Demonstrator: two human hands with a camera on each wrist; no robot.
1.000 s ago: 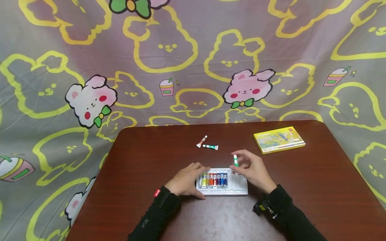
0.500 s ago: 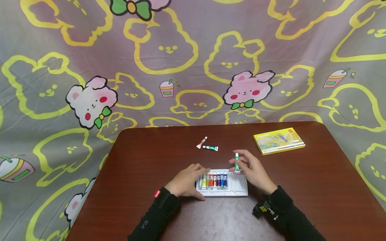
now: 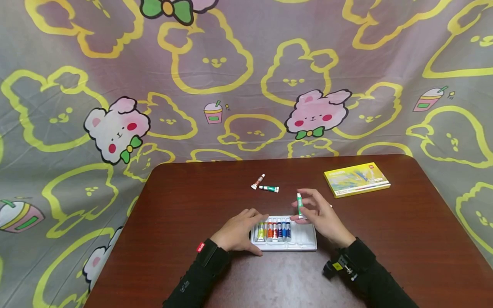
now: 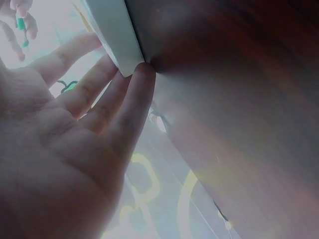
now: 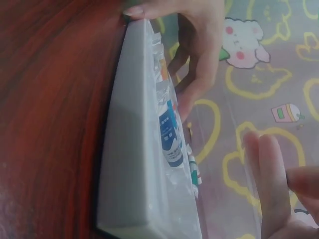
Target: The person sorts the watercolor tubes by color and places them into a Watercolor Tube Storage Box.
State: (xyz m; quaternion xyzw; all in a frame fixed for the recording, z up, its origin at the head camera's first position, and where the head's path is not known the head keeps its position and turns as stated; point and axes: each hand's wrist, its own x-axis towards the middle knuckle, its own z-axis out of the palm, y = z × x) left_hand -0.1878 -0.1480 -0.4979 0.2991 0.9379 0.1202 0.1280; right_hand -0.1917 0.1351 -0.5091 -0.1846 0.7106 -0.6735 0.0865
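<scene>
The right hand (image 3: 321, 217) is pinching a green paint tube (image 3: 299, 205) between thumb and fingers, white cap pointing up, near the far edge of a white tray (image 3: 304, 236); print on the tube is coming out too small to read. The left hand (image 3: 239, 231) is resting against the tray's left end, its thumb at the near edge and its fingers, well apart from the thumb, reaching toward the far edge. A red tag (image 3: 200, 247) on the left cuff is carrying illegible pale marks.

In the tray, yellow, orange, red and blue tubes are lying in a row; from the right wrist, one blue tube (image 5: 171, 133) is showing blurred lettering. Beyond, a brown tube (image 3: 257, 182) and a dark green tube (image 3: 269, 188) are lying just beside each other on the table (image 3: 185, 205). Farther right, a yellow box (image 3: 357, 179) is displaying "12" at its near left corner, a tiny red logo and unreadable pale lettering.
</scene>
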